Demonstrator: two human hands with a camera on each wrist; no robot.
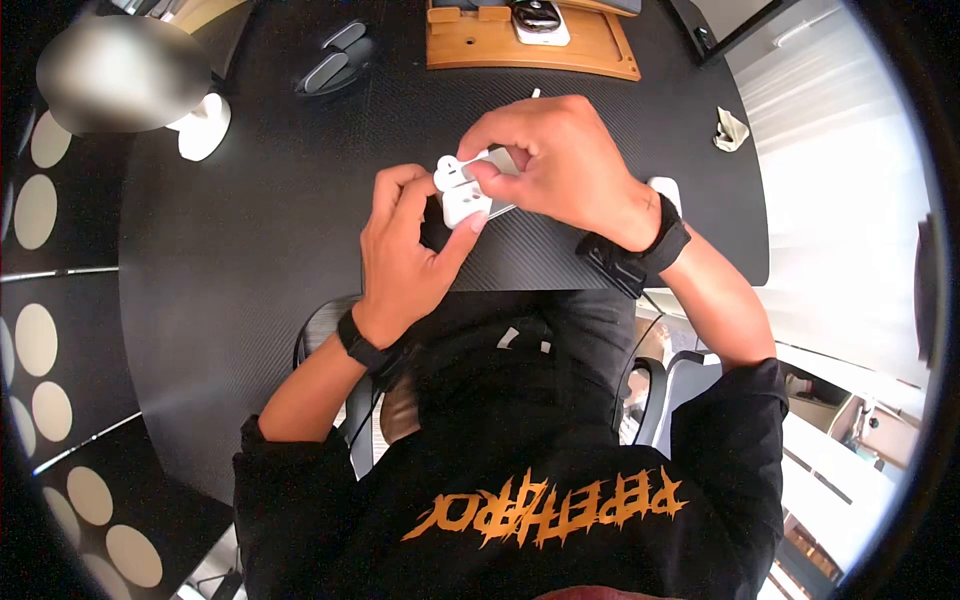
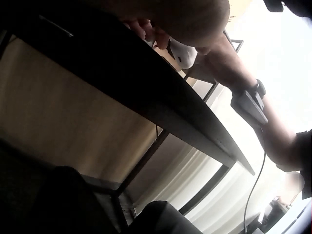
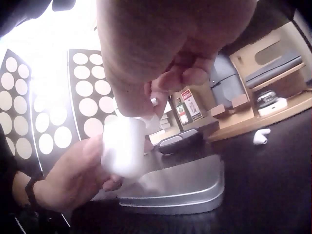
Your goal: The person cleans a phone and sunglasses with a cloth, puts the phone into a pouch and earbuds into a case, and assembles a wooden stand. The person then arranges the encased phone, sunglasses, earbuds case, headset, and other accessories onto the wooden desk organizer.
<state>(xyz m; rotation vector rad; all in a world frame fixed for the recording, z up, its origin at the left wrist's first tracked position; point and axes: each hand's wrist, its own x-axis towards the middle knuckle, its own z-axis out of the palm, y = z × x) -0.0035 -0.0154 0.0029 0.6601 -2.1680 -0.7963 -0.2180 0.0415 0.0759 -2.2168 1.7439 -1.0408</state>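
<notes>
My left hand [image 1: 405,250] grips a small white earbud charging case [image 1: 465,208], its thumb on the near side and its fingers behind. Dark hollows show in the upper part of the case. Just over it, my right hand [image 1: 560,165] pinches a white earbud [image 1: 447,170] between thumb and curled index finger. The right wrist view has the case [image 3: 124,148] close up, and the pinched fingertips above it are partly hidden. Below both hands lies a flat silver box [image 3: 175,187] with rounded corners. A second white earbud [image 3: 262,136] lies on the black table beyond it.
At the far edge stands a wooden organizer [image 1: 530,62] holding a watch on a white charger [image 1: 543,25]. A dark object with two grey ovals [image 1: 335,60] lies far left, near a white stand [image 1: 205,128]. On the right are a crumpled cloth [image 1: 731,130] and a white rounded object [image 1: 665,190].
</notes>
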